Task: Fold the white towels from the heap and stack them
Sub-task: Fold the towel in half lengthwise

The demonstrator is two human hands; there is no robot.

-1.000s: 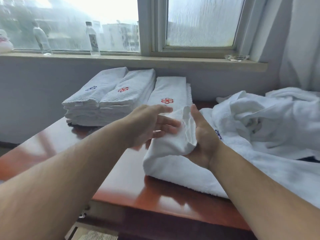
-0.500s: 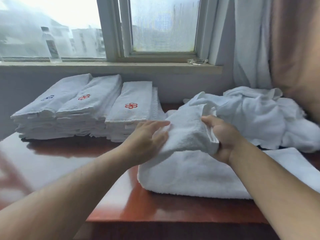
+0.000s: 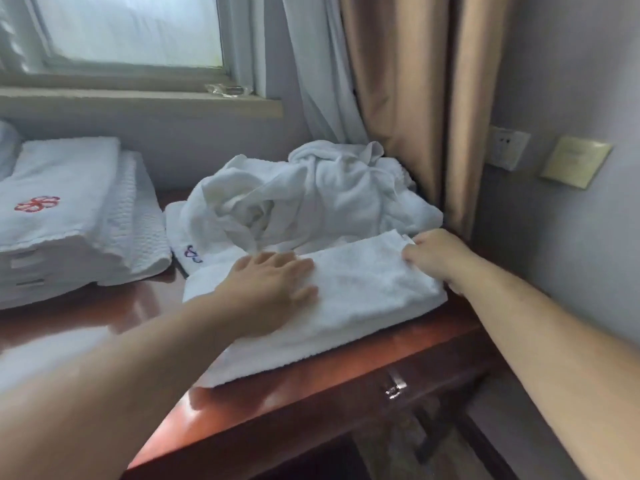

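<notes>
A white towel (image 3: 367,289), folded into a long band, lies across the right end of the reddish wooden table (image 3: 263,407). My left hand (image 3: 273,289) presses flat on its left half with fingers spread. My right hand (image 3: 436,254) pinches the towel's far right corner. Behind the towel sits the crumpled heap of white towels (image 3: 311,199). At the left edge a stack of folded towels (image 3: 59,216) carries a red flower emblem.
A tan curtain (image 3: 415,98) and a pale sheer curtain hang behind the heap, beside the window sill (image 3: 138,102). The wall at right holds a socket (image 3: 509,150) and a brass plate. A drawer handle (image 3: 394,386) shows under the table's front edge.
The view has swung right. The folded-over part of the towel, held up between both hands before, now lies flat; my left hand has come down on it and my right hand has slid to its right corner.
</notes>
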